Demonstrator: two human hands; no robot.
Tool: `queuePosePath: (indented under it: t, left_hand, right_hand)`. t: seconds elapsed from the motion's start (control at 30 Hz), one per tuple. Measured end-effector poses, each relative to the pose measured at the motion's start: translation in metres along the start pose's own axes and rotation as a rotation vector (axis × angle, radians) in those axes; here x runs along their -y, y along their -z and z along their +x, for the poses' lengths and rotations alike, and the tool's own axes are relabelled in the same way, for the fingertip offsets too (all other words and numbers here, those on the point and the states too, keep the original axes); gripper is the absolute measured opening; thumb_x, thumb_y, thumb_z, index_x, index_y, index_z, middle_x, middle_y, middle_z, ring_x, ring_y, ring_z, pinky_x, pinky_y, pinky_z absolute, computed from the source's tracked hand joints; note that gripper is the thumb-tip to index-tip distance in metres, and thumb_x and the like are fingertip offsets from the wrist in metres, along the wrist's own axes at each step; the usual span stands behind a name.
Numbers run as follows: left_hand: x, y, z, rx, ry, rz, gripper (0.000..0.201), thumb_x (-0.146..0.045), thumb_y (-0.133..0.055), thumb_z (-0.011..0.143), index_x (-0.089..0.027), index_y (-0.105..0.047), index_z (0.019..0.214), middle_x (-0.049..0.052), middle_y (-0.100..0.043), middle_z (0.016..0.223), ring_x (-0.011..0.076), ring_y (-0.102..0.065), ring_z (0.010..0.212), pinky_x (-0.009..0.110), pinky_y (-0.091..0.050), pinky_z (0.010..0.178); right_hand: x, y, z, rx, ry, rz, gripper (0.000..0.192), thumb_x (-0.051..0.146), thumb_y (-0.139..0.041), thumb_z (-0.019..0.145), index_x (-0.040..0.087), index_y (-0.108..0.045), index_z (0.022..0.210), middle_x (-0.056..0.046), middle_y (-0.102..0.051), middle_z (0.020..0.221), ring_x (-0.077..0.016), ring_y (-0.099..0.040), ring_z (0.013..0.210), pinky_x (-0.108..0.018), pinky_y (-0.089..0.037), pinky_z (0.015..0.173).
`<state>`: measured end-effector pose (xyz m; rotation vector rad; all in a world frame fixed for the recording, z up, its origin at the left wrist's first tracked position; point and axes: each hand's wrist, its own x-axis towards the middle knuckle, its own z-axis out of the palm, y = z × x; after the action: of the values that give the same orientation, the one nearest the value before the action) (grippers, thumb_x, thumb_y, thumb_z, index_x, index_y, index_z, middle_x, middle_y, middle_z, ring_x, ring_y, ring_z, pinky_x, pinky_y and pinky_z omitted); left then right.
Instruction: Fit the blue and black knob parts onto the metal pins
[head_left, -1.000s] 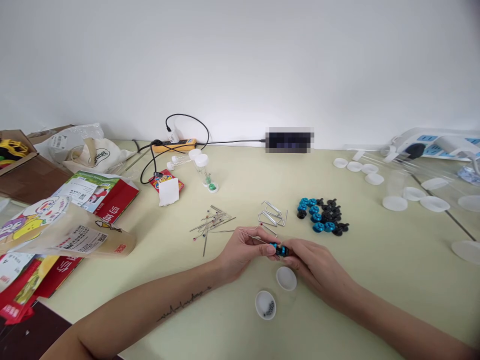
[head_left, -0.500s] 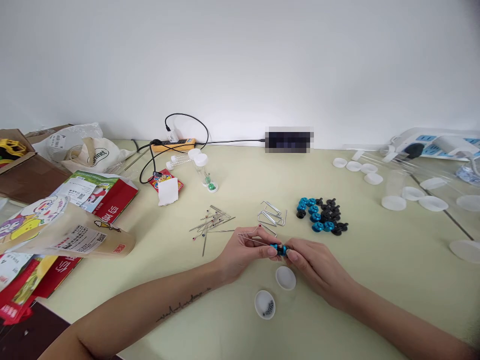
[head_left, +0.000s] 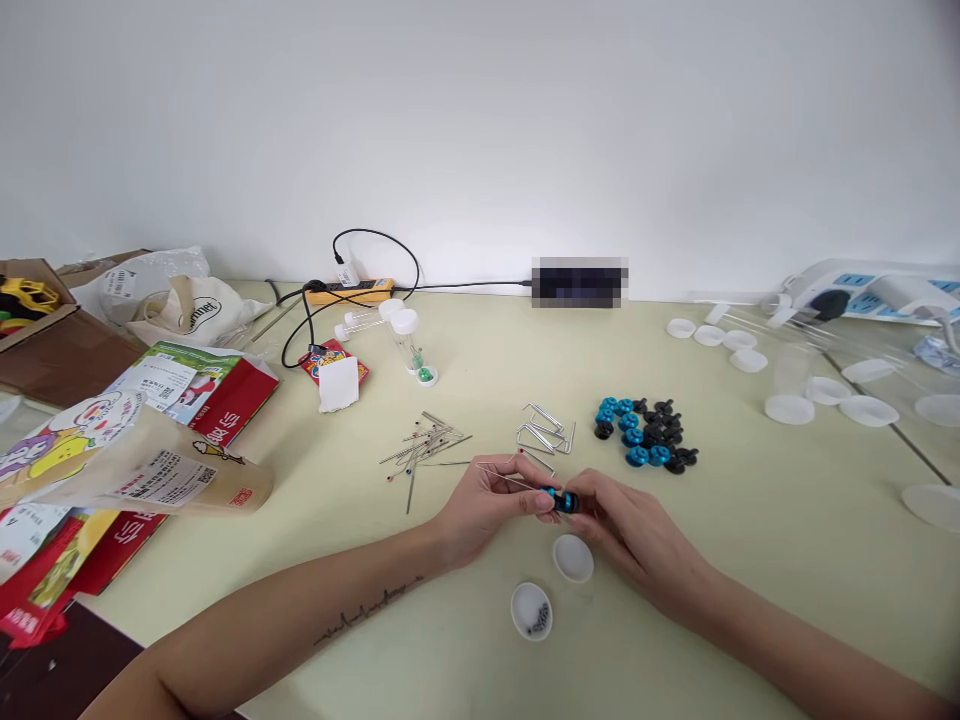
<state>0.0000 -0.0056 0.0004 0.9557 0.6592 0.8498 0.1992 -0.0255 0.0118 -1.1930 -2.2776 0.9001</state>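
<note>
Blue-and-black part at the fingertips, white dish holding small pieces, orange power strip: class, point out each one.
Blue-and-black part point(head_left: 564, 501): head view, near its middle.
White dish point(head_left: 524, 603): head view, bare inner floor.
Orange power strip point(head_left: 358, 298): head view, front side.

Head-worn view | above table | faces forward and down | table near, wall beyond
</note>
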Motion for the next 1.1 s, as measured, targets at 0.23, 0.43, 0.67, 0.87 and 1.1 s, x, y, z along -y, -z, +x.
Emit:
queuePosePath:
  t: [0.23,0.43,0.67,0.87,1.1]
  left_hand:
    - [0.0,0.0,0.0,-0.011,0.031,-0.004,0.02,-0.022,-0.073,0.069,-0.012,-0.065,0.084,0.005,-0.064,0.077,0.0126,-0.061,0.069,0.03,-0.046,0.075]
    - [-0.002,-0.002,-0.001,0.012,0.058,-0.008,0.021,-0.023,-0.073,0.068,-0.012,-0.063,0.083,0.006,-0.064,0.079,0.0128,-0.061,0.069,0.03,-0.046,0.074]
    - [-0.002,-0.003,-0.001,0.036,0.062,-0.026,0.022,-0.019,-0.076,0.064,-0.013,-0.065,0.082,0.005,-0.062,0.084,0.0151,-0.062,0.075,0.035,-0.049,0.077]
    - [-0.004,-0.004,0.0,0.012,0.017,-0.028,0.018,-0.02,-0.075,0.064,-0.013,-0.066,0.078,0.007,-0.06,0.097,0.0159,-0.061,0.082,0.033,-0.05,0.077]
    - [-0.005,-0.006,-0.002,0.028,0.02,-0.033,0.022,-0.026,-0.072,0.069,-0.013,-0.062,0.084,0.012,-0.064,0.106,0.0156,-0.064,0.077,0.037,-0.049,0.081]
  right_hand:
    - [-0.006,-0.008,-0.003,-0.102,0.028,-0.011,0.009,0.025,-0.038,0.095,0.022,-0.045,0.1,-0.003,-0.059,0.09,-0.0126,-0.05,0.066,-0.025,-0.038,0.058]
    - [0.001,-0.002,-0.003,-0.043,0.046,-0.03,0.014,0.031,-0.037,0.095,0.021,-0.046,0.098,-0.001,-0.056,0.077,-0.0136,-0.048,0.062,-0.026,-0.037,0.058]
    - [0.002,0.002,0.0,-0.023,0.066,-0.019,0.031,0.035,-0.025,0.097,0.02,-0.05,0.086,-0.001,-0.053,0.071,-0.0147,-0.048,0.065,-0.026,-0.037,0.059]
    - [0.003,0.003,0.0,-0.034,0.02,-0.008,0.021,0.033,-0.032,0.096,0.021,-0.049,0.096,-0.001,-0.056,0.075,-0.0145,-0.051,0.066,-0.026,-0.039,0.059]
    - [0.0,0.004,-0.003,-0.199,-0.099,0.035,0.022,0.037,-0.032,0.096,0.023,-0.046,0.106,-0.004,-0.06,0.083,-0.0159,-0.055,0.071,-0.028,-0.043,0.062]
